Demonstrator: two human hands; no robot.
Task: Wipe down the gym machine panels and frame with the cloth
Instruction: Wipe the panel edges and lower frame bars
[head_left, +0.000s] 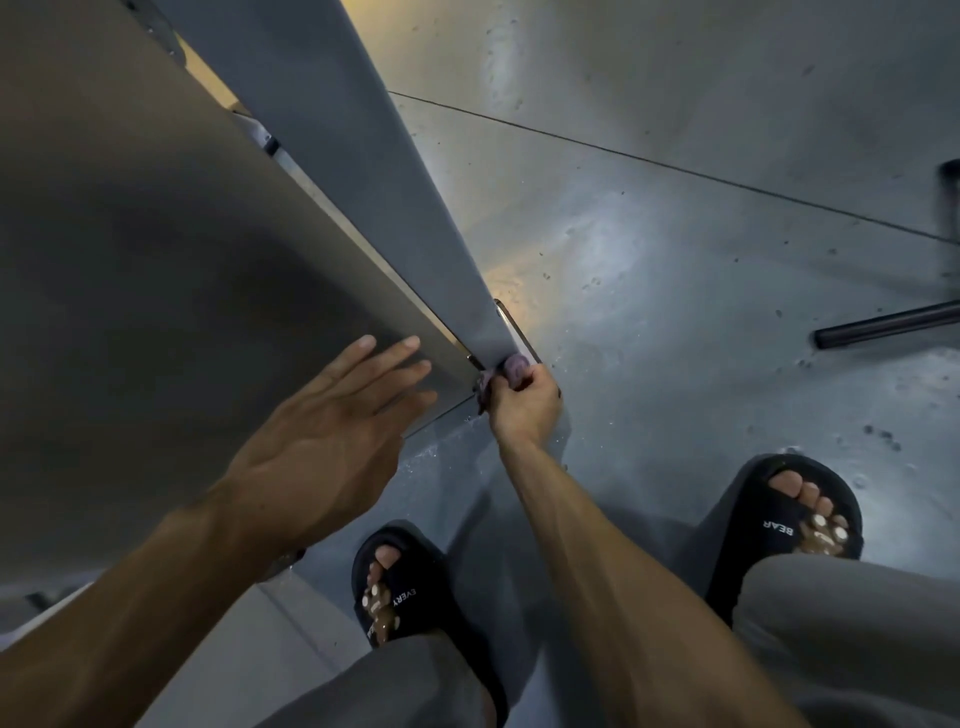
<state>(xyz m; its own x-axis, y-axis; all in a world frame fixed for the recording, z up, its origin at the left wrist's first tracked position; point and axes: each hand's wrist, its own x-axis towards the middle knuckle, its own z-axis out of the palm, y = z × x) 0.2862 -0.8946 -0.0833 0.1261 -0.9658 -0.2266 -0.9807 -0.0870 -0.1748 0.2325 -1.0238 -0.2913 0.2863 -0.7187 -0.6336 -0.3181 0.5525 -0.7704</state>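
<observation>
Two hands are at work against one landmark, the grey frame post (395, 208), which runs as a long slanted bar from the top of the view down to its foot on the floor (675, 312). The right hand (524, 400) is at that foot, fingers curled tight around a bunched purplish cloth (511, 366), and the cloth is pressed against the bottom end of the post just above the metal base plate (511, 327). The left hand (332, 431) is beside the post on its other flank, fingers straight and relaxed, palm lying flat on the broad dark panel (156, 260) that stands next to the post; it holds nothing. The relation that matters, as I judge it, is this: the cloth sits at the lowest end of the post, and the post's long axis leads away from the right hand, upward and off toward the top of the view. Any further wiping stroke would have to follow that axis up the post, or cross over to the panel alongside it. The right hand is plainly the nearer to the post's foot, the left nearer the panel face. Two sandalled feet (395, 587) stand on the floor just below the post's foot.
</observation>
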